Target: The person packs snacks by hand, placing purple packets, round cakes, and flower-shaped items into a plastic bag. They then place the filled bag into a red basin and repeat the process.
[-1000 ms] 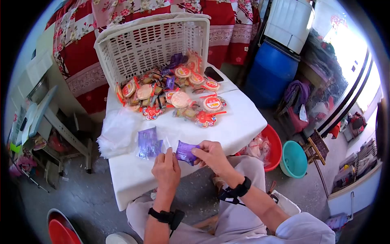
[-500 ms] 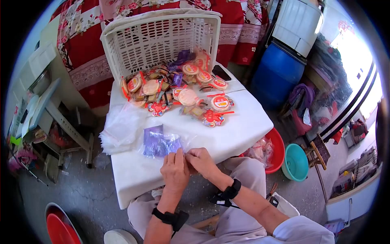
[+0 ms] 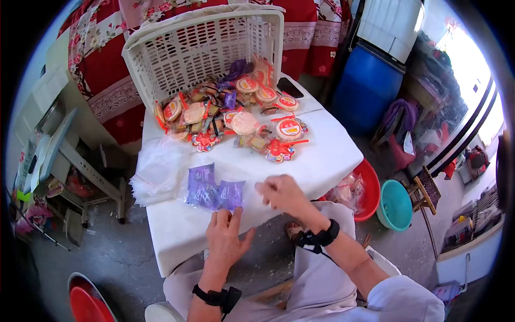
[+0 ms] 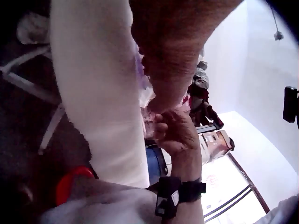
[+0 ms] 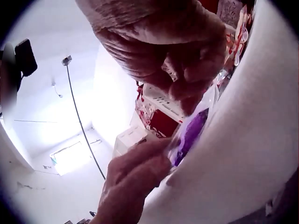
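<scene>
Purple packets (image 3: 203,188) lie side by side in a clear bag near the table's front edge; a purple packet (image 5: 191,135) also shows through film in the right wrist view. The left hand (image 3: 228,239) has its fingertips at the bag's lower edge, thumb spread away. Raised to the right of the bag, the right hand (image 3: 285,196) has loosely bent fingers and nothing visible in them. A stack of clear bags (image 3: 161,169) sits left of the packets. Behind them, wrapped snacks (image 3: 244,123) spill from a tipped white basket (image 3: 206,51).
The white-covered table (image 3: 316,155) ends just before the person's knees. A dark phone (image 3: 289,87) lies by the basket. On the floor at the right are a red basin (image 3: 370,193), a teal basin (image 3: 395,206) and a blue barrel (image 3: 367,86).
The packet that was held between both hands a second ago lies in the bag beside the others. The hands have parted, the right one moving up and to the right.
</scene>
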{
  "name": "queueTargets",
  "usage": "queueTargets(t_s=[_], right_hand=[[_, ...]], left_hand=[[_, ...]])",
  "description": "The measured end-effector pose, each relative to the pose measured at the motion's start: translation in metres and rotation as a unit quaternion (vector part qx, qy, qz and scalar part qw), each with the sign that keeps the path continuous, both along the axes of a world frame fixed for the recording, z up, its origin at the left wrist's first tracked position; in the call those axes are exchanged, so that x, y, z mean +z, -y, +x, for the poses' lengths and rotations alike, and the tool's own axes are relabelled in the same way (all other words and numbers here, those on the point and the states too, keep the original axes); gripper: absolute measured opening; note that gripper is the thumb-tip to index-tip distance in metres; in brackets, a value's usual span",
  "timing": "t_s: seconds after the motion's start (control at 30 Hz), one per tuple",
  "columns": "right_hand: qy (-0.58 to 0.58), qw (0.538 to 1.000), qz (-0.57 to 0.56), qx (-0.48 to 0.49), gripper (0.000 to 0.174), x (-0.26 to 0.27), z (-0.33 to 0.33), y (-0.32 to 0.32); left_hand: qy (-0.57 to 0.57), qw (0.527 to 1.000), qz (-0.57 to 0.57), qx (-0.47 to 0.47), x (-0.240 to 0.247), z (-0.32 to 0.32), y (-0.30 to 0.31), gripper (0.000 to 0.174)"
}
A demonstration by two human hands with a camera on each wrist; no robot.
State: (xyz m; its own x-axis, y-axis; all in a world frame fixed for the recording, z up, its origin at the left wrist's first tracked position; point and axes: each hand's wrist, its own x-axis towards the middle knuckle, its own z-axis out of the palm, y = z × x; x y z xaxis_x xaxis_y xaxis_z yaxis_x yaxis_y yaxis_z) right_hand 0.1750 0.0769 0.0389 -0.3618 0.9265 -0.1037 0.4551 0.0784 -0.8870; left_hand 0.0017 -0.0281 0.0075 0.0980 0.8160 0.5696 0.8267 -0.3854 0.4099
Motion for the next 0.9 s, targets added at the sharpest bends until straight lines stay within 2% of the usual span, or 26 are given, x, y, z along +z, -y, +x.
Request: queueTargets(t_s=[0.03, 0.1, 0.13, 0.2, 0.33, 0.4, 0.43, 0.5, 0.53, 0.6, 0.67, 0.73, 0.77, 0.8, 0.87, 0.9], right_hand=[[-0.002, 1.0, -0.004, -0.002, 0.037, -0.007, 0.0, -0.009], [0.025, 0.968, 0.232, -0.094, 0.037, -0.022, -0.005, -0.023], [0.022, 0.969, 0.227, -0.098, 0.037, -0.024, -0.008, -0.023], [0.146, 0.958, 0.245, -0.034, 0.028, -0.025, -0.013, -0.02], [0.069, 0.967, 0.246, -0.011, 0.029, -0.044, -0.011, -0.032], [-0.028, 0.991, 0.133, 0.01, 0.03, -0.043, -0.002, -0.034], [-0.03, 0.991, 0.131, 0.002, 0.03, -0.042, 0.003, -0.03], [-0.181, 0.981, -0.062, -0.025, 0.034, -0.035, 0.015, -0.019], [-0.183, 0.981, -0.061, -0.033, 0.034, -0.031, 0.019, -0.01], [-0.263, 0.955, -0.116, -0.078, 0.042, -0.026, 0.027, 0.017], [-0.248, 0.958, -0.123, -0.08, 0.048, -0.023, 0.035, 0.044], [-0.296, 0.917, -0.26, -0.063, 0.044, -0.025, 0.04, 0.066], [-0.358, 0.889, -0.283, -0.044, 0.045, -0.027, 0.041, 0.074], [-0.36, 0.889, -0.28, -0.053, 0.045, -0.031, 0.039, 0.079], [-0.512, 0.776, -0.362, -0.071, 0.045, -0.042, 0.033, 0.085], [-0.554, 0.741, -0.377, -0.056, 0.036, -0.049, 0.036, 0.085]], left_hand=[[-0.002, 1.0, -0.004, -0.002, -0.005, -0.001, 0.0, 0.035], [-0.065, 0.998, 0.011, 0.004, -0.019, -0.003, -0.003, 0.035], [-0.07, 0.998, 0.007, 0.0, -0.024, -0.003, -0.005, 0.035], [-0.107, 0.993, 0.037, 0.02, -0.029, -0.003, -0.007, 0.031], [-0.15, 0.987, 0.059, 0.014, -0.032, -0.003, -0.011, 0.026], [-0.118, 0.988, 0.095, 0.001, -0.031, -0.001, -0.012, 0.021], [-0.121, 0.988, 0.093, -0.007, -0.03, 0.001, -0.011, 0.021], [-0.098, 0.987, 0.128, -0.017, -0.024, 0.01, -0.01, 0.018], [-0.098, 0.987, 0.128, -0.026, -0.022, 0.014, -0.008, 0.018], [-0.088, 0.985, 0.143, -0.046, -0.019, 0.025, -0.005, 0.016], [-0.098, 0.981, 0.156, -0.063, -0.017, 0.034, -0.002, 0.016], [-0.106, 0.977, 0.166, -0.08, -0.019, 0.044, 0.003, 0.016], [-0.11, 0.976, 0.158, -0.098, -0.02, 0.049, 0.006, 0.017], [-0.114, 0.975, 0.15, -0.116, -0.021, 0.054, 0.009, 0.018], [-0.134, 0.967, 0.161, -0.143, -0.02, 0.064, 0.015, 0.018], [-0.159, 0.959, 0.174, -0.16, -0.019, 0.068, 0.018, 0.018]])
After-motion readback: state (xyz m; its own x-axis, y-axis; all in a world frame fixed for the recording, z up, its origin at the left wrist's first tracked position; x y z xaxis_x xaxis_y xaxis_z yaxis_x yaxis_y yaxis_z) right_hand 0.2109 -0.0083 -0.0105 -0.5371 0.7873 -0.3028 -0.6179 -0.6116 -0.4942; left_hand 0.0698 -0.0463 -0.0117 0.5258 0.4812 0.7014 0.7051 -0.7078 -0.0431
